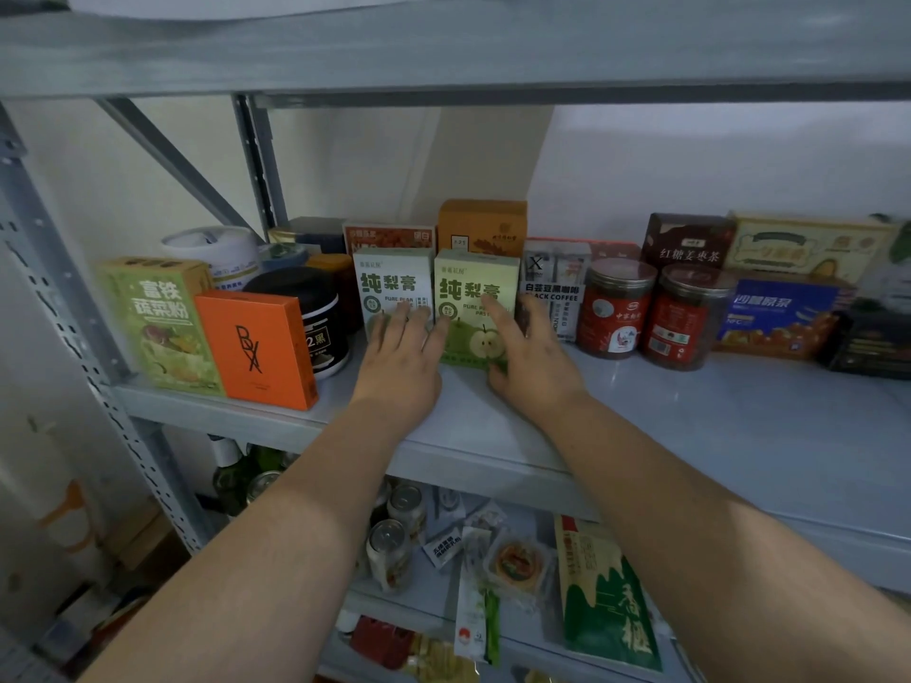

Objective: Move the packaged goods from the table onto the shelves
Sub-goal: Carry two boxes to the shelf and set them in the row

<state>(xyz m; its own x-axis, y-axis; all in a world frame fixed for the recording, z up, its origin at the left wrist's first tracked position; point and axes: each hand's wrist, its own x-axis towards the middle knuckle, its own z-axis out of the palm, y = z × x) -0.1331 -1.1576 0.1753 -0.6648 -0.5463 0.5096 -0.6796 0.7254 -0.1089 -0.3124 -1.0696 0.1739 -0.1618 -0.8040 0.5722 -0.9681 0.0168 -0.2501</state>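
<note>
Two pale green pear-paste boxes stand side by side on the grey metal shelf [690,436]. My left hand [402,352] lies flat with straight fingers against the front of the left pear-paste box [392,281]. My right hand [522,352] is at the right pear-paste box [475,288], its fingers reaching along the box's right side and its thumb low on the front. The lower half of the left box is hidden behind my left hand.
Left of the boxes stand an orange box [256,347], a green vegetable-powder box [162,322] and a black jar [310,308]. To the right are a black-coffee box [554,288], two red jars [613,308], more cartons. Cans and packets fill the shelf below.
</note>
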